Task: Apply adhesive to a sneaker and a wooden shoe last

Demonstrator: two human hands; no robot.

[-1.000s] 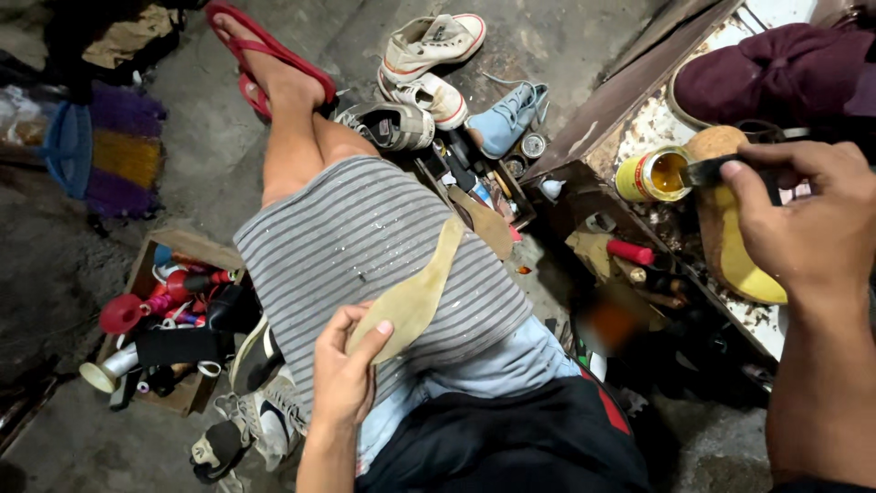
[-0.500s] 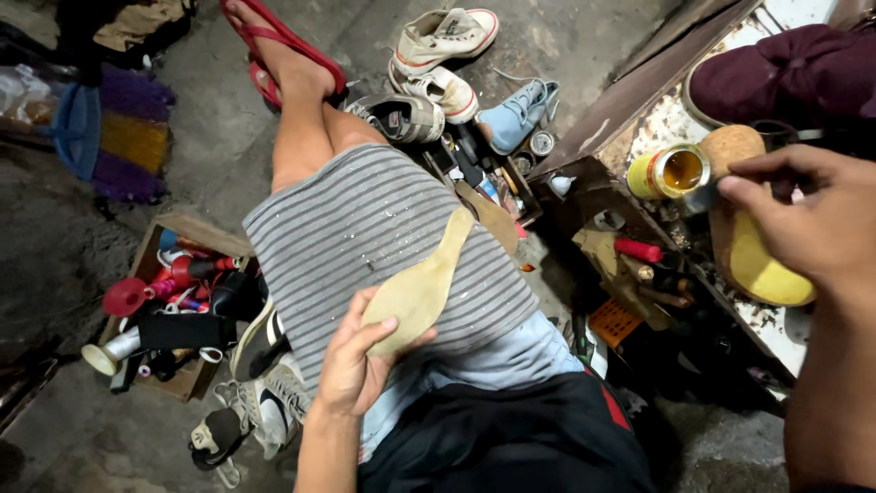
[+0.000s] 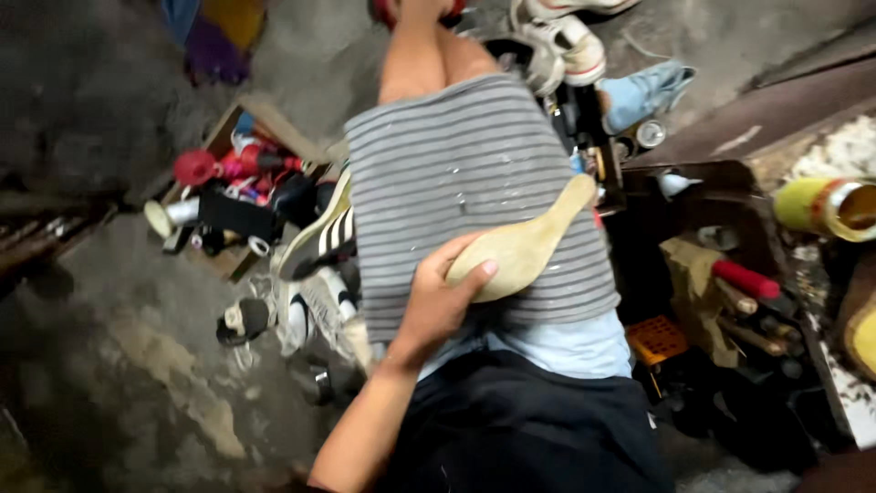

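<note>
The view has swung to the left since the earlier picture, and the right hand that was reaching toward the yellow glue tin (image 3: 835, 208) has gone out of sight, so I cannot tell what its fingers are doing. The left hand (image 3: 436, 306) has stayed on the tan shoe insole (image 3: 522, 248), which lies on the striped cloth (image 3: 474, 196) spread over the person's lap. The fingers are curled around the wide end of the insole, with the thumb pressed flat on top, so the hand is gripping it. The narrow end sticks out past the hand, toward the far right edge of the striped cloth. The insole looks thin and light, like a flat bit of leather or stiff card. I think it would bend easily but not break, and it looks dry and a little rough, so it should not slip. The wide end, where the hand is now, seems the best place to hold it, because there is more to grab there. To the left of the striped cloth sits a wooden box (image 3: 239, 128) full of red and black tools, and a black shoe with white stripes (image 3: 321, 239) lies just beside the cloth. To the right of the cloth is a red-handled tool (image 3: 744, 278).
</note>
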